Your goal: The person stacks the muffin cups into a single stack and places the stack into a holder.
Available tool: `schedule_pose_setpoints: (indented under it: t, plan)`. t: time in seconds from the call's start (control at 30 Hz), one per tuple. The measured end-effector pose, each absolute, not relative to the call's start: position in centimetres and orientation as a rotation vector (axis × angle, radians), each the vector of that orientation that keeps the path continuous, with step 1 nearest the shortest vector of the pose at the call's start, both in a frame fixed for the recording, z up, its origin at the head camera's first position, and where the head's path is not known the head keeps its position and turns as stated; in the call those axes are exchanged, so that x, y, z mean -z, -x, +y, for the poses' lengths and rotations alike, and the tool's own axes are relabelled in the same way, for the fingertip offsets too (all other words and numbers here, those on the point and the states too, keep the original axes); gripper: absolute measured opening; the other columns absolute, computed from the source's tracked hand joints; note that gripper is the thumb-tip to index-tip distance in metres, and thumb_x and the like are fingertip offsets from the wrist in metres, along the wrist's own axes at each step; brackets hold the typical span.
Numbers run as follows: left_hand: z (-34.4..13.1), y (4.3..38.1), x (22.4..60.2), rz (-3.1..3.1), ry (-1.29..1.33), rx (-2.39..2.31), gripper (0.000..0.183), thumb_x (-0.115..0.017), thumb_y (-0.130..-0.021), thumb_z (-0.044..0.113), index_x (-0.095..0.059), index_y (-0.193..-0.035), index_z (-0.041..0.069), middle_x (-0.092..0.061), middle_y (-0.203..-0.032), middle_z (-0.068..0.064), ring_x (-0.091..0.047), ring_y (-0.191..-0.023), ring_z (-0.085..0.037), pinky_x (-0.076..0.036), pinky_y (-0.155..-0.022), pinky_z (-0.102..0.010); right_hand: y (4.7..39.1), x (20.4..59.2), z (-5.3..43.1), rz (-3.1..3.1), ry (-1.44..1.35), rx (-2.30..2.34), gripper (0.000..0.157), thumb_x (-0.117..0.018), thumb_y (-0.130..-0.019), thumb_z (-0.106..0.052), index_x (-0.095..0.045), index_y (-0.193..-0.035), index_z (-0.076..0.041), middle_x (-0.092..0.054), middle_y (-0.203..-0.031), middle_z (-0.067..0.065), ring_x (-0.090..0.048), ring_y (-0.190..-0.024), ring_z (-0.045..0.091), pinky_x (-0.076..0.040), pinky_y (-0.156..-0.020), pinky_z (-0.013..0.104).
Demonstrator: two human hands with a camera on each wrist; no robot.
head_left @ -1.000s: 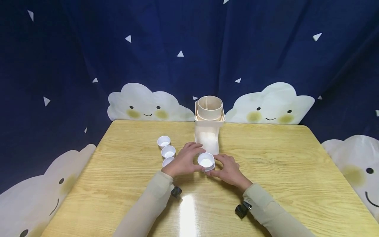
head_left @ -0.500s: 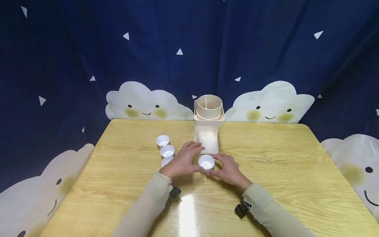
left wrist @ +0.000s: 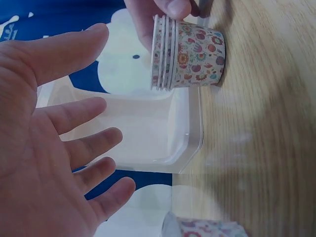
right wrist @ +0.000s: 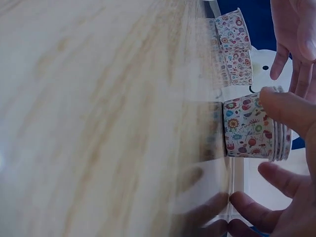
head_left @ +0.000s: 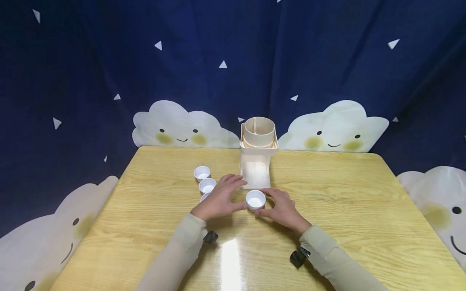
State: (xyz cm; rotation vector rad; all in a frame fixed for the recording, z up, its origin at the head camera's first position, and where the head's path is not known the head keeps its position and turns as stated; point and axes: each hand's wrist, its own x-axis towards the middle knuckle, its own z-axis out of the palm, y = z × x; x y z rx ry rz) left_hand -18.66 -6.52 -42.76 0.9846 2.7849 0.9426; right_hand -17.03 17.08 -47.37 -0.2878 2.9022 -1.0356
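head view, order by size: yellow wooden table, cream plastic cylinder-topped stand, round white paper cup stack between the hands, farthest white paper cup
1. Table
2. Stand
Unsure: cup stack and farthest cup look close, and the stack is nearer the camera.

3 cups [head_left: 207, 186] & 1 cup stk [head_left: 255, 200], 1 stand [head_left: 255, 155].

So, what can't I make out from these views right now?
- Nearest of the three cups on the left: head view, mostly hidden by the left hand.
- Exact count in the cup stack: left wrist view, the nested cups hide one another.
- Patterned cup at the bottom: left wrist view, cut off by the lower edge.
- Most of the beige holder: right wrist view, behind the right hand and past the edge.
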Motion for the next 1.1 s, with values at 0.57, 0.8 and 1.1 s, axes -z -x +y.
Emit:
schedule_pose_setpoints:
  t: [0.57, 0.8, 1.1]
  plan:
    - [-8.6, 18.5, 42.8, 2.803, -0.884, -0.998, 0.066, -0.077, -0.083, 0.031, -0.054, -0.14, 0.007, -0.044, -0.154, -0.015, -0.029, -0.148, -0.038, -0.03, -0.119, -0.058, 16.9, 47.3, 16.3, 2.894, 0.296, 1.098, 0.068, -0.086, -0.072, -0.042, -0.059, -0.133, -0.026, -0.061, -0.136, 0.009, -0.047, -0.125, 0.038, -0.033, -0.087, 0.054]
    - [-9.1, 18.3, 42.7, 2.794, -0.875, -1.015, 0.067, -0.078, -0.083, 0.032, -0.054, -0.141, 0.008, -0.043, -0.155, -0.015, -0.028, -0.148, -0.038, -0.029, -0.119, -0.058, 16.9, 47.3, 16.3, 2.894, 0.31, 1.076, 0.067, -0.083, -0.075, -0.047, -0.059, -0.135, -0.03, -0.06, -0.134, 0.011, -0.047, -0.124, 0.038, -0.032, -0.086, 0.051]
    - [-9.9, 18.6, 42.8, 2.808, -0.837, -1.073, 0.067, -0.079, -0.081, 0.029, -0.054, -0.139, 0.006, -0.044, -0.154, -0.017, -0.028, -0.147, -0.038, -0.029, -0.118, -0.06, 16.8, 47.1, 16.2, 2.881, 0.292, 1.059, 0.067, -0.083, -0.075, -0.046, -0.059, -0.135, -0.03, -0.059, -0.134, 0.012, -0.047, -0.124, 0.038, -0.032, -0.085, 0.05]
